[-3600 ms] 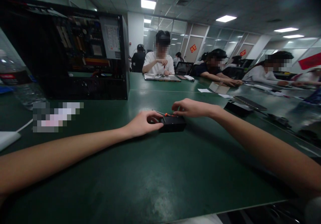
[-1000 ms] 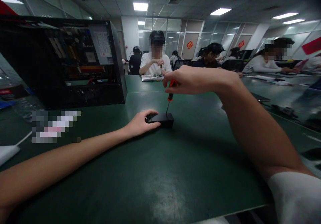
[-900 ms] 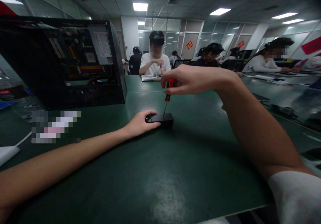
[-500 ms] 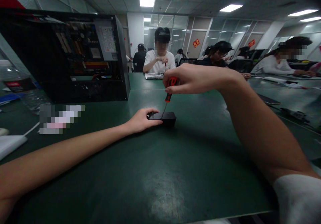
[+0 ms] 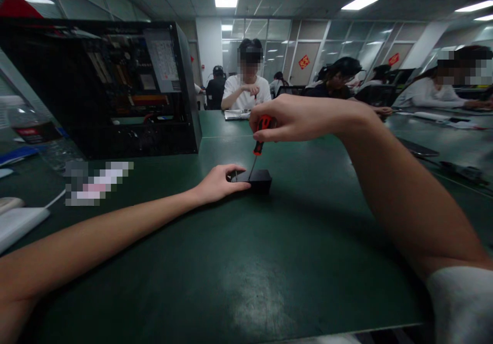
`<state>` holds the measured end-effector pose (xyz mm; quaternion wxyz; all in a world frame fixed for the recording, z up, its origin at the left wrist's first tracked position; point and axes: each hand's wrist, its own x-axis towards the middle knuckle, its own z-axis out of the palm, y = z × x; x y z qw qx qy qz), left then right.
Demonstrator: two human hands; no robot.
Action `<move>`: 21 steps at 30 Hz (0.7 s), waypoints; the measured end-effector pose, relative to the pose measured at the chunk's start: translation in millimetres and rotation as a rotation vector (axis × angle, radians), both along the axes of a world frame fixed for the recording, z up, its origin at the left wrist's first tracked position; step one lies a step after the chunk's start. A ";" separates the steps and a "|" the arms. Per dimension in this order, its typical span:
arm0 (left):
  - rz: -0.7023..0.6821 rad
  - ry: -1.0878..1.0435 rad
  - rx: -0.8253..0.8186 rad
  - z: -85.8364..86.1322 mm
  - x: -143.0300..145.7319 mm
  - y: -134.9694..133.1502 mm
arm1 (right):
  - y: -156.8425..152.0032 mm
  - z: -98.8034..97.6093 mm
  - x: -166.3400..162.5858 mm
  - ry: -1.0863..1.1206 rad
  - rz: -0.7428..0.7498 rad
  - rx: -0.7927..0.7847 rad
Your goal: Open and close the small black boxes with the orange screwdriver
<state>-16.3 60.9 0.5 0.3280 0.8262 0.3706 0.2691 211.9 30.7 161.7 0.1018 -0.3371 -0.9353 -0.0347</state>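
Note:
A small black box-shaped part (image 5: 262,180) lies on the green table (image 5: 200,272). My left hand (image 5: 219,185) grips its left end, with the thumb along the near side and the fingers on the far side. Above it, my right hand (image 5: 283,120) is closed around the red and black handle of a screwdriver (image 5: 259,148). The screwdriver leans slightly, and its thin shaft runs down to the top of the black part beside my left fingertips. What the tip touches is too small to make out. A short thin upright piece shows near my left fingers.
An open computer case (image 5: 154,87) stands at the left, with a clear plastic bottle (image 5: 42,133) beside it. A white object (image 5: 23,221) lies at the left edge. Across the table a person in a white shirt (image 5: 246,92) works; others sit to the right.
The view has shifted slightly. My hands keep their hold on the black part and the screwdriver; no other clear change shows.

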 end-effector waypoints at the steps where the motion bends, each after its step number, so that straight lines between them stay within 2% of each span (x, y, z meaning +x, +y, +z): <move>1: 0.000 0.001 0.002 -0.3 -0.2 0.2 | -0.3 0.3 0.0 -0.006 0.007 0.000; 21: 0.034 0.027 0.033 2.9 0.4 -0.4 | -4.1 2.5 -1.9 -0.005 0.015 -0.014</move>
